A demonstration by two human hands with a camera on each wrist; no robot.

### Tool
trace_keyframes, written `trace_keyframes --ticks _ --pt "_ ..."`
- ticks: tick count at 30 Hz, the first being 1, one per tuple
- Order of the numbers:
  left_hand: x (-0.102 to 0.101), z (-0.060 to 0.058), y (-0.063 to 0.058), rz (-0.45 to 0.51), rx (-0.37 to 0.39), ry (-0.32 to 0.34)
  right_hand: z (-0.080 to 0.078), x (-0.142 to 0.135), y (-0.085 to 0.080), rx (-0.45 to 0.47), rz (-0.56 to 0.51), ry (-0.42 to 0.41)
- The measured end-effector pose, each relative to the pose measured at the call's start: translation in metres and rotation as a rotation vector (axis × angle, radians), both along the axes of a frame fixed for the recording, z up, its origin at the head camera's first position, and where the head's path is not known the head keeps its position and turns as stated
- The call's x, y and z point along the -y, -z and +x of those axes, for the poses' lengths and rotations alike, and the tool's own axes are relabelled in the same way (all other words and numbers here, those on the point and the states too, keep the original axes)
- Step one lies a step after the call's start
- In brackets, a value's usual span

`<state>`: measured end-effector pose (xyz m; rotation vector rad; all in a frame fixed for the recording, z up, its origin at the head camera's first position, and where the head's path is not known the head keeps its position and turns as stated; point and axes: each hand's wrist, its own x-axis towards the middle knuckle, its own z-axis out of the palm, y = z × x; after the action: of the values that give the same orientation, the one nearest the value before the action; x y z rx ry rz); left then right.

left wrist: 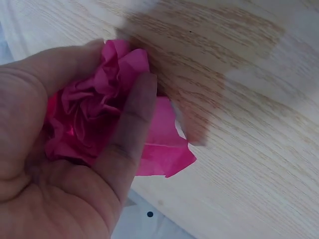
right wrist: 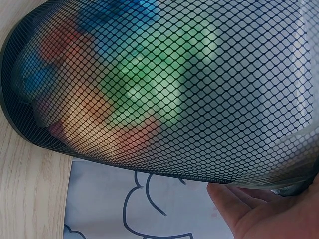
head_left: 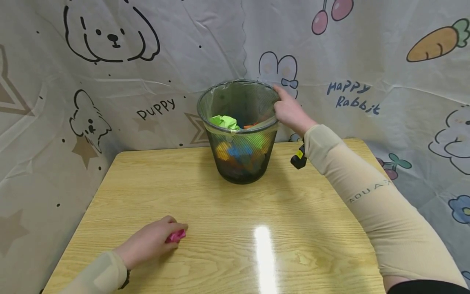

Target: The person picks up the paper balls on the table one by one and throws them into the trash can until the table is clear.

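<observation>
A crumpled ball of pink paper (left wrist: 89, 109) is in my left hand (head_left: 156, 241), held between thumb and fingers low over the front left of the table. Toward the back stands a black mesh wastebasket (head_left: 240, 159) with a clear liner folded over its rim. Crumpled papers in several colours lie inside it, a green paper ball (head_left: 225, 121) on top. My right hand (head_left: 291, 109) grips the basket's rim on its right side. In the right wrist view the fingers (right wrist: 227, 201) reach the rim, partly hidden by the basket.
The light wooden table (head_left: 176, 188) backs onto a printed cloth (head_left: 220, 49) with cartoon drawings. That cloth also hangs down at the left and right sides. A bright light reflection (head_left: 265, 257) lies on the table's front.
</observation>
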<state>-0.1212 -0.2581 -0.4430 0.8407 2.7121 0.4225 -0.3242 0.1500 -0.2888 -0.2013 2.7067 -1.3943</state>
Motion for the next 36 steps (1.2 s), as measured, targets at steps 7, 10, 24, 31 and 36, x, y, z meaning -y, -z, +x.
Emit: trace_keyframes --ticks 7,10,24,31,36 --pt "-0.002 -0.005 -0.003 0.051 -0.031 0.019 0.0 0.0 -0.001 0.003 0.004 0.002" --pt "-0.004 -0.009 -0.007 0.067 -0.063 0.025 -0.001 0.0 0.0 0.002 0.007 0.01" --pt "-0.018 -0.033 -0.051 0.059 -0.246 0.063 -0.001 0.0 0.001 0.002 0.018 0.009" --pt "-0.027 -0.05 -0.079 0.062 -0.291 0.038 -0.001 -0.001 0.002 -0.003 0.008 0.0" --pt "-0.034 -0.063 -0.103 0.084 -0.34 0.043 -0.001 -0.001 0.002 0.004 0.002 0.0"
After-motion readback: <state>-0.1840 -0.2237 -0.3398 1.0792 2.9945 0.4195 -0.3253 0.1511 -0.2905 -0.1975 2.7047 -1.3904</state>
